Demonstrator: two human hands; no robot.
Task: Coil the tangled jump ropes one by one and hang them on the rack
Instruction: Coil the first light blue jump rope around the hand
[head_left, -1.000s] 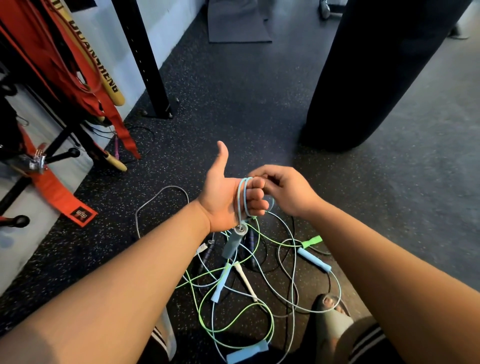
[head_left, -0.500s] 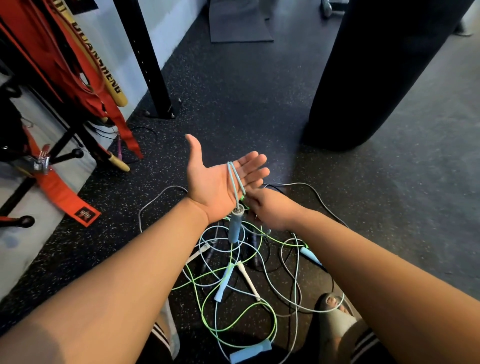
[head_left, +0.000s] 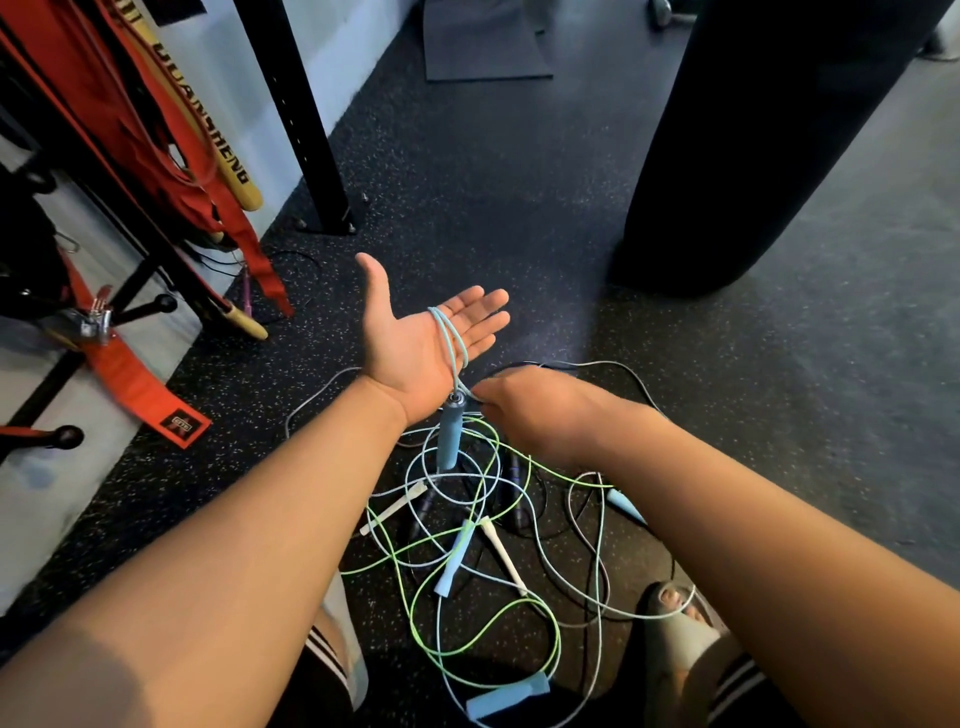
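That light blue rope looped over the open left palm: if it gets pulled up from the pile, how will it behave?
Likely floppy: the light blue rope drapes limply across the left hand. Its blue handle dangles below the wrist, so it will probably swing. It may snag, since its cord runs into the tangle with the green rope.

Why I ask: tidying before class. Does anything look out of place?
Yes: several jump ropes lie tangled in a heap on the floor beneath the hands, cords crossing. Only one blue cord is looped over the open left hand, its handle dangling; the right hand pinches it.
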